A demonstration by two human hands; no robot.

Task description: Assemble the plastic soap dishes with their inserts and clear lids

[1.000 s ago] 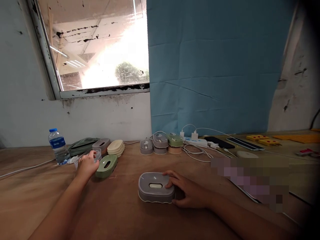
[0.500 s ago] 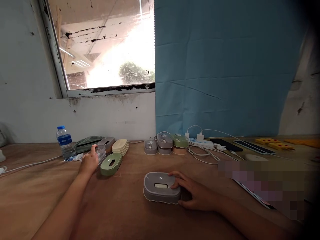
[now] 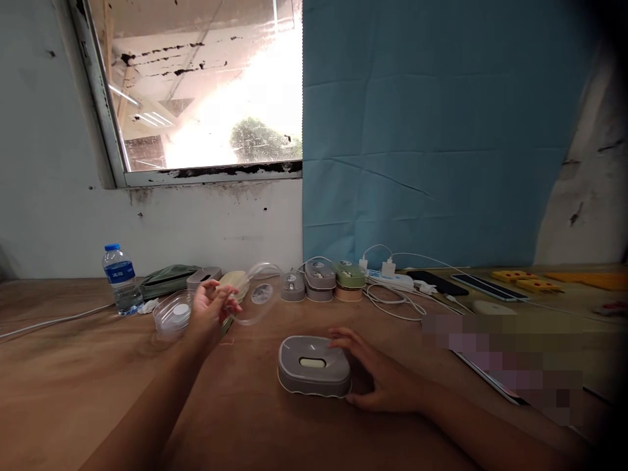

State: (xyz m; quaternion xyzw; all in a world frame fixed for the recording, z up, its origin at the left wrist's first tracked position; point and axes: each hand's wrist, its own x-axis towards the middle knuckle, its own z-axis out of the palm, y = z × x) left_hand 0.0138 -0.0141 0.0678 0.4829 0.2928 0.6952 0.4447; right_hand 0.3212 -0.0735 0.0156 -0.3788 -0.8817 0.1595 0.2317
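Observation:
A clear plastic oval lid with a round printed sticker hangs tilted above the table, pinched at its left edge by my left hand. In front of me sits a grey oval box with a scalloped lower edge, its slotted top showing something cream inside. Around the right end of this box my right hand is spread, fingers by the far rim and thumb near the bottom corner. Behind my left hand are a stack of cream oval trays and a green oval piece, mostly hidden.
More clear lids lie at the left, by a water bottle and a green pouch. Capped grey boxes and a green-topped box line the back. Cables, a power strip and phones occupy the right.
My left hand has moved right from the clear lids, carrying one lifted and tilted. My right hand's fingers have opened slightly off the grey box's top. The view has shifted a little.

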